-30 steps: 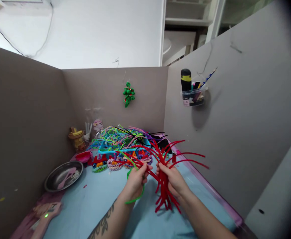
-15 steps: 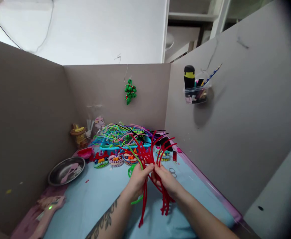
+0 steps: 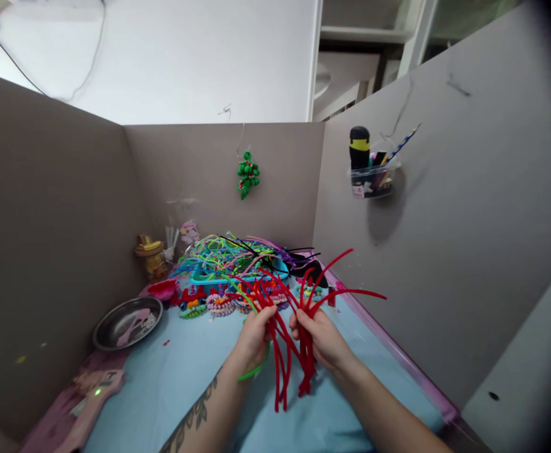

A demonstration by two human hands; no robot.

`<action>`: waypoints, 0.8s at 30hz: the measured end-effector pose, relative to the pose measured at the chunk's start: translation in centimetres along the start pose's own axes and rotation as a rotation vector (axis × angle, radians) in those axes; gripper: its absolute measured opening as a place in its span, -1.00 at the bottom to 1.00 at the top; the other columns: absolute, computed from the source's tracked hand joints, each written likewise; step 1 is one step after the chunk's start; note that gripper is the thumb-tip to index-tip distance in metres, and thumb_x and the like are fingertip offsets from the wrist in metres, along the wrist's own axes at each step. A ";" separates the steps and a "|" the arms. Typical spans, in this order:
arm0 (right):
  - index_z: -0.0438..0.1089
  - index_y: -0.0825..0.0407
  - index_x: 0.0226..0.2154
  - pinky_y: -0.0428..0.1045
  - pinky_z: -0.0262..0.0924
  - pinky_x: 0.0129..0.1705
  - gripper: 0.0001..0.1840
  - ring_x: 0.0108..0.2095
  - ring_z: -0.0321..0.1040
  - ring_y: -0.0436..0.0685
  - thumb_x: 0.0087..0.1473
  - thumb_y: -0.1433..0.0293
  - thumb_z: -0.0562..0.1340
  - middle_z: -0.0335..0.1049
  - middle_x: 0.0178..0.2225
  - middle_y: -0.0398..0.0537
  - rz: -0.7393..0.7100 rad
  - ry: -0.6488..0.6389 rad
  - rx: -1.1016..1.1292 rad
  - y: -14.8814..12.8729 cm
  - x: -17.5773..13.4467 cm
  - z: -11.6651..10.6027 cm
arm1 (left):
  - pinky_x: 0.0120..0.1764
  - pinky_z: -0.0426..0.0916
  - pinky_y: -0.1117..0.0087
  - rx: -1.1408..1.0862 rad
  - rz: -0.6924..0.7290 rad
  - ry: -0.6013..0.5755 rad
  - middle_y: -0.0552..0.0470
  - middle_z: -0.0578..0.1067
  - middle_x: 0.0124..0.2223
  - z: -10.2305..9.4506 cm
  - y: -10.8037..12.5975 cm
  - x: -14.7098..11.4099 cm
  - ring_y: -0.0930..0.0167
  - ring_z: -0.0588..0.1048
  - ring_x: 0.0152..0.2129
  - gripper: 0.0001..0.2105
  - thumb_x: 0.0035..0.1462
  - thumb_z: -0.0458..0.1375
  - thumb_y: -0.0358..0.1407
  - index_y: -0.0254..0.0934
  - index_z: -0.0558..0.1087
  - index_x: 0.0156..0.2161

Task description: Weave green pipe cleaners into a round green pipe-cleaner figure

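Observation:
A bunch of red pipe cleaners (image 3: 306, 352) is split between my two hands above the blue table cover. My left hand (image 3: 255, 333) is closed on one part of it, along with a green pipe cleaner (image 3: 251, 375) that curves below the wrist. My right hand (image 3: 320, 336) pinches the other part, whose upper ends fan out to the right. The lower ends of both parts hang down between my forearms. Several small woven pieces (image 3: 193, 301) in mixed colours stand in a row behind my hands.
Behind the row, a blue tray (image 3: 202, 280) overflows with coloured pipe cleaners. A metal bowl (image 3: 110, 314) with a pink scoop stands at left, near a pink device (image 3: 91, 409) with a green light. Grey partitions enclose the table; a small container (image 3: 372, 182) hangs at right.
My hands have drawn slightly apart and the red bunch has parted between them. Some red ends now reach further right in my right hand.

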State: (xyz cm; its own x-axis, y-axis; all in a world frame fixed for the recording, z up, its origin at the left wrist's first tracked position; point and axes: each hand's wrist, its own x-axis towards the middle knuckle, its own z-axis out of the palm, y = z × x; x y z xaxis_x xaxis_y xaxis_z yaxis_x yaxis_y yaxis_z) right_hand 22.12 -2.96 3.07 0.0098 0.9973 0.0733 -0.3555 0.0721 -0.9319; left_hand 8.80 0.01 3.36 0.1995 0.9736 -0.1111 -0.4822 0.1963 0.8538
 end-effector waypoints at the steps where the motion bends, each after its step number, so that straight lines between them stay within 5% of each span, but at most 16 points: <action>1: 0.33 0.10 -0.57 -0.12 0.05 -0.53 -0.61 -0.62 0.18 -0.06 -0.17 0.09 0.30 0.30 -0.60 -0.16 0.001 0.000 0.006 0.0 0.0 0.0 | -0.67 -0.24 0.46 -0.002 0.001 0.005 0.21 0.16 -0.73 0.0 0.0 0.0 0.63 0.04 -0.80 -0.73 -0.20 0.25 -0.26 -0.30 0.23 -0.61; 13: 0.32 0.10 -0.55 -0.13 -0.08 -0.55 -0.63 -0.66 0.07 -0.08 -0.11 0.11 0.27 0.20 -0.73 -0.21 -0.036 -0.018 -0.032 -0.2 0.2 -0.4 | -0.66 -0.25 0.47 0.039 0.007 -0.066 0.22 0.13 -0.68 -0.4 -0.8 -0.1 0.63 0.02 -0.77 -0.76 -0.16 0.23 -0.25 -0.31 0.24 -0.55; 24: 0.29 0.08 -0.52 -0.14 -0.06 -0.59 -0.70 -0.66 0.06 -0.12 -0.15 0.20 0.32 0.30 -0.56 -0.18 -0.074 -0.013 0.003 -0.6 0.2 0.0 | -0.65 -0.28 0.46 0.065 -0.014 -0.071 0.20 0.16 -0.69 -0.6 -0.8 0.0 0.63 0.00 -0.78 -0.73 -0.19 0.28 -0.20 -0.31 0.29 -0.53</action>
State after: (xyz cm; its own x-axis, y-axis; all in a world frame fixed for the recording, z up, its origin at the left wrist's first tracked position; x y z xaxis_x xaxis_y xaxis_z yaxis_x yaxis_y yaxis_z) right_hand 22.31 -2.78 3.66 0.0242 0.9889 0.1466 -0.3568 0.1455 -0.9228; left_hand 8.69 -0.10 2.41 0.2668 0.9596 -0.0891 -0.4231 0.1997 0.8838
